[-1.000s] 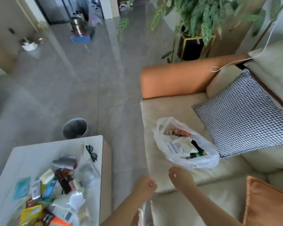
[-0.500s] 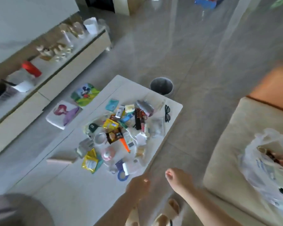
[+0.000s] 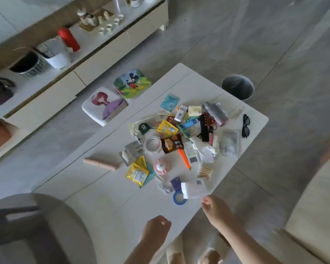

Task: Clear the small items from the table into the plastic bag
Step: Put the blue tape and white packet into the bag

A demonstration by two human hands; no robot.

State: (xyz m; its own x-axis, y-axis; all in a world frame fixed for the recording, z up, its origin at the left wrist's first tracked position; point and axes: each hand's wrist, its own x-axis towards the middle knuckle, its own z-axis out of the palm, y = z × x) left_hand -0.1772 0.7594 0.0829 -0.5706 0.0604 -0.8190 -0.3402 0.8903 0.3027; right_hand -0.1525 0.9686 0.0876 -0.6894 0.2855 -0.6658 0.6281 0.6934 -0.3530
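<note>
A heap of small items lies on the white low table: yellow sachets, a brown snack packet, a tape roll, an orange pen, a pink round case, a blue tape ring, a white box, black glasses and several more. My left hand hovers over the table's near edge, fingers curled, holding nothing. My right hand is just off the table's corner beside the white box, fingers loosely curled and empty. The plastic bag is out of view.
A grey waste bin stands on the floor beyond the table. Two cartoon-printed cushions lie on the floor at the left. A long low cabinet carries cups and a red bottle. A grey chair sits lower left, the beige sofa at right.
My view swung left from the sofa and the plastic bag to the table; the bag has left the frame. Both hands stayed empty and now sit by the table's near edge.
</note>
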